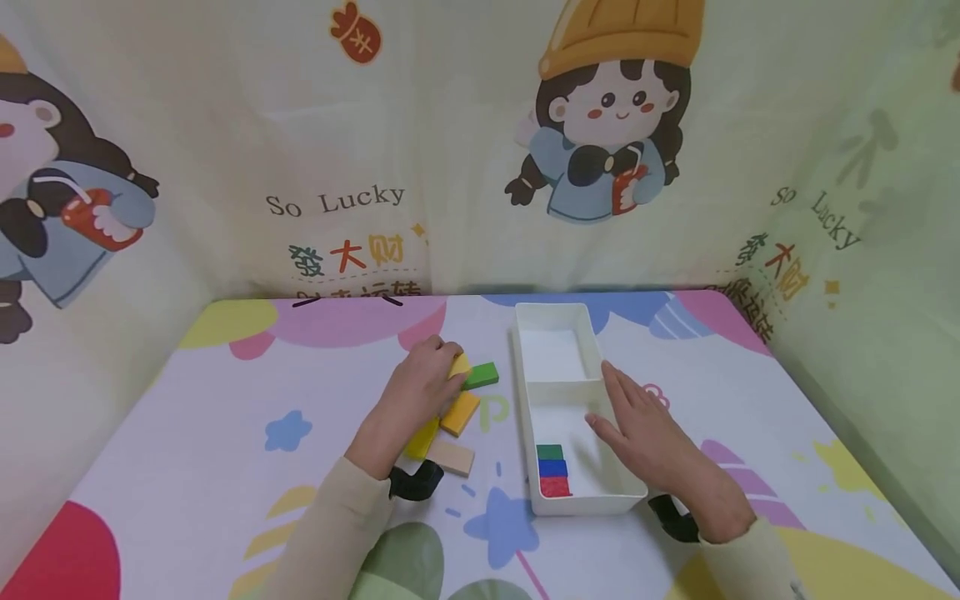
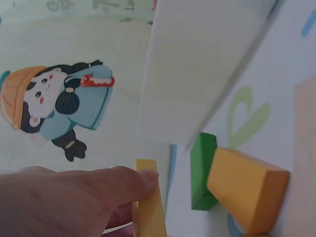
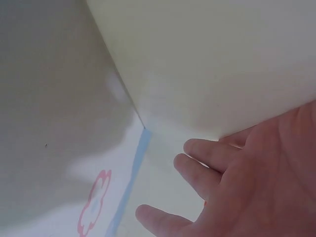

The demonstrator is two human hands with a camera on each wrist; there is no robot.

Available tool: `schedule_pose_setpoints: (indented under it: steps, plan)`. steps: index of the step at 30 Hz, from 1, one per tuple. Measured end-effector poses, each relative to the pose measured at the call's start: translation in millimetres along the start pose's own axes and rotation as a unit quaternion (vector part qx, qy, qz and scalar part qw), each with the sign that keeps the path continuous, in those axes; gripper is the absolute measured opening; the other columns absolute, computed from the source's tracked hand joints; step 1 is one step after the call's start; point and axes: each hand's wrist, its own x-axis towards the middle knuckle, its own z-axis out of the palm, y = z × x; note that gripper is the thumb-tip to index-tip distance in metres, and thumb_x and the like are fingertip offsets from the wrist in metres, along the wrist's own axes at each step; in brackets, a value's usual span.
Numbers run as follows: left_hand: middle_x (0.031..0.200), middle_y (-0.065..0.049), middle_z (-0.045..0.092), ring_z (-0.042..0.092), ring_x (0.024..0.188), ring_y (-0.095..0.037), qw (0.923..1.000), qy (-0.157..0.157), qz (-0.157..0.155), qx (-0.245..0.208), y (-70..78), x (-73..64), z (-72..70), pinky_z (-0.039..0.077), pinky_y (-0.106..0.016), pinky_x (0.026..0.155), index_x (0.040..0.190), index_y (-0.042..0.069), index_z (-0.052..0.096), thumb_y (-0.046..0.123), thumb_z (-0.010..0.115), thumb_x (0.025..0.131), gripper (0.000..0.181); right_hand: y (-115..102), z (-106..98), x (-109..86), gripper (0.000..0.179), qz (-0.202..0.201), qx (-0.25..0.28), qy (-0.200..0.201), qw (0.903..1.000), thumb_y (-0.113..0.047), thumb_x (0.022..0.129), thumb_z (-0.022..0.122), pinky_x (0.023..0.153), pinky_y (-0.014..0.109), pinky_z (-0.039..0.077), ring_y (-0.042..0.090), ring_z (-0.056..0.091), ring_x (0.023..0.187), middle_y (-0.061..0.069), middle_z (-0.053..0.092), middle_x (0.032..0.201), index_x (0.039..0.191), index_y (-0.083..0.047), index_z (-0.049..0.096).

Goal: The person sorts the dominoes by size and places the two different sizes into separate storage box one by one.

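Note:
My left hand [image 1: 420, 379] pinches a yellow block [image 2: 149, 210], its thumb pressed on the near face. Beside that hand lie a green block [image 1: 482, 376], an orange block [image 1: 460, 413], another yellow block [image 1: 422, 439] and a beige block [image 1: 452, 457]. To their right stands a white two-compartment box [image 1: 528, 433]. Green [image 1: 550, 452], blue [image 1: 552, 468] and red [image 1: 554, 487] blocks sit in a row in its near compartment, at the left front corner. With fingers extended, my right hand [image 1: 648, 433] is at the box's right wall, thumb over the near compartment.
The far compartment [image 1: 553, 354] of the box shows only its white floor. A patterned cloth [image 1: 202, 433] covers the table. Behind and at the sides hang printed curtains [image 1: 465, 150]. Black wrist straps [image 1: 417, 482] show on both arms.

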Motion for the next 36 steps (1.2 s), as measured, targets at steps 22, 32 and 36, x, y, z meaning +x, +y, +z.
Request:
schedule_pose_setpoints:
  steps: [22, 32, 36]
  plan:
    - [0.11, -0.012, 0.064, 0.058, 0.097, -0.026, 0.9876, -0.007, 0.15, 0.047, 70.9, 41.0, -20.0, 0.056, -0.034, 0.08, 0.114, 0.005, 0.065, 0.022, 0.069, 0.094, 0.026, -3.5, 0.1, -1.3, 0.081, 0.022, -0.056, 0.012, 0.9981, -0.048, 0.101, 0.046, 0.118, 0.067, 0.011, 0.043, 0.015, 0.15, 0.021, 0.017, 0.164, 0.159, -0.004, 0.01]
    - [0.11, -0.007, 0.064, 0.06, 0.099, -0.02, 0.9747, -0.025, 0.171, 0.142, 103.8, 55.2, 3.2, 0.056, -0.027, 0.082, 0.121, 0.01, 0.065, 0.029, 0.072, 0.091, 0.036, -3.5, 1.6, -2.2, 0.082, 0.021, -0.069, 0.02, 0.9972, -0.049, 0.099, 0.047, 0.118, 0.067, 0.008, 0.042, 0.011, 0.152, 0.018, 0.016, 0.165, 0.159, -0.005, 0.012]
    - [0.108, -0.005, 0.064, 0.06, 0.097, -0.019, 0.9717, -0.036, 0.17, 0.161, 111.5, 61.1, 15.3, 0.056, -0.028, 0.081, 0.118, 0.012, 0.067, 0.021, 0.071, 0.092, 0.028, -1.7, 5.1, -2.8, 0.082, 0.021, -0.068, 0.026, 0.9971, -0.049, 0.099, 0.048, 0.118, 0.067, 0.008, 0.041, 0.012, 0.152, 0.018, 0.017, 0.165, 0.159, -0.006, 0.012]
